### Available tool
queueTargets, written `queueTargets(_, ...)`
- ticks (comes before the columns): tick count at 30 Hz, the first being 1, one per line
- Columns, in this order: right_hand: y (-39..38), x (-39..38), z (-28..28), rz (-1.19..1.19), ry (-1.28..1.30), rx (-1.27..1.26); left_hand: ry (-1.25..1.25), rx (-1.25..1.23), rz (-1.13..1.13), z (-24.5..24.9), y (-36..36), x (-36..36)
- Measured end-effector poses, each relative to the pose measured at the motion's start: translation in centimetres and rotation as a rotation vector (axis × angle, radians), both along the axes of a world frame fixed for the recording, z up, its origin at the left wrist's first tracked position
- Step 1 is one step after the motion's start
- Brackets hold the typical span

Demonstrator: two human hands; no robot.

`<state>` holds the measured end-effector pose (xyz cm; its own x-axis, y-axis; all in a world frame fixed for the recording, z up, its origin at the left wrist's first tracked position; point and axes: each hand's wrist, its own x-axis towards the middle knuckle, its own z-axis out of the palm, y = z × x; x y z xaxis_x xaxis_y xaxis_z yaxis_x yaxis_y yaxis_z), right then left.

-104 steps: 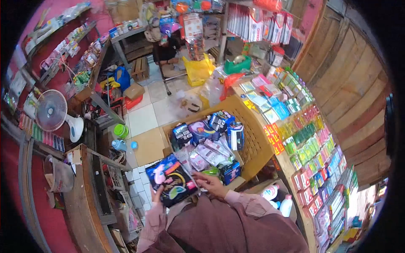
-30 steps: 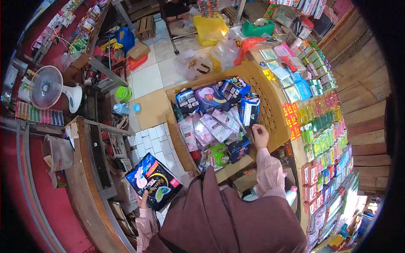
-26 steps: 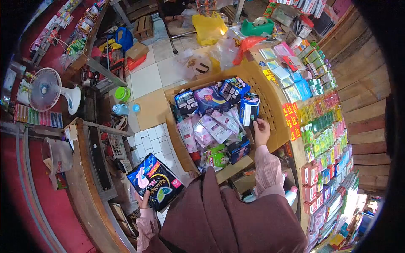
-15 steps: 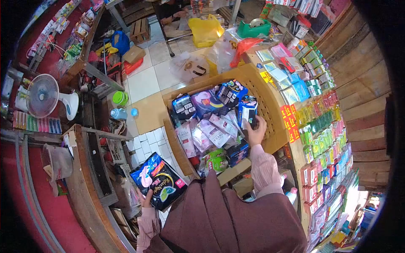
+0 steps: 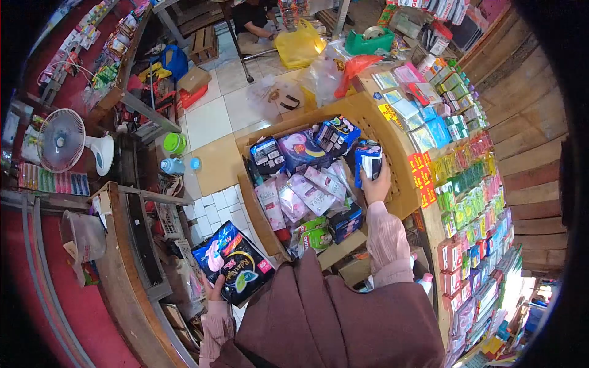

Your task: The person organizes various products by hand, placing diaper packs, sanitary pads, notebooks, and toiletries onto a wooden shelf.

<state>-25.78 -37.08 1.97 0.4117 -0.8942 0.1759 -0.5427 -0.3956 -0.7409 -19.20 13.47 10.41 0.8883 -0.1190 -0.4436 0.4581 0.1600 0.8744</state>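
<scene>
My left hand (image 5: 215, 288) grips the lower left edge of a dark "Relax Night" sanitary pad pack (image 5: 244, 270), held beside the box at the lower left. My right hand (image 5: 377, 184) is closed around a smaller blue-and-white pack (image 5: 368, 161) at the right side of an open cardboard box (image 5: 265, 232). Inside the box lie a purple-blue pack (image 5: 299, 149), several dark blue packs (image 5: 336, 135), pale pink packets (image 5: 307, 191) and a green packet (image 5: 315, 237). My right fingers partly cover the pack they hold.
Shelves of small packaged goods (image 5: 466, 208) line the right. A white fan (image 5: 61, 141) and wooden counter (image 5: 116, 264) stand at left. Beyond the box are a yellow plastic bag (image 5: 299, 46), a green tape dispenser (image 5: 369, 42) and another person's arm (image 5: 257, 29).
My right hand has shifted slightly up and right, and its pack has turned. The left-hand pack moved only slightly. More of the other person has come into view at the back.
</scene>
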Motion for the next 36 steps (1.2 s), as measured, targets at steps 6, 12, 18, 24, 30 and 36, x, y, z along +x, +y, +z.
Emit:
queueTargets(6, 3.1, 2.7, 3.9, 0.077, 0.055, -0.372, -0.026, 0.002, 0.049, 1.1, -0.7, -0.4)
queueTargets(12, 4.5, 11.4, 6.2, 0.601, 0.304, -0.640, 0.031, -0.032, 0.084, 0.7, 0.7, -1.2)
queueTargets(18, -1.1, 15.6, 1.8, 0.326, 0.542, -0.224, -0.087, 0.140, 0.112, 0.8, 2.5, -2.2)
queueTargets(24, -6.5, 13.5, -1.1, 0.391, 0.224, 0.070, -0.053, 0.113, 0.149, 0.2, 2.9, -3.2)
queueTargets(30, -0.9, 7.0, 9.1, 0.664, -0.050, -0.379, -0.106, 0.088, 0.056, -1.8, 3.3, -2.1)
queueTargets(36, 5.3, -0.5, 5.3, 0.958, 0.321, -0.589, -0.031, -0.032, 0.058, -1.1, 1.7, -1.6)
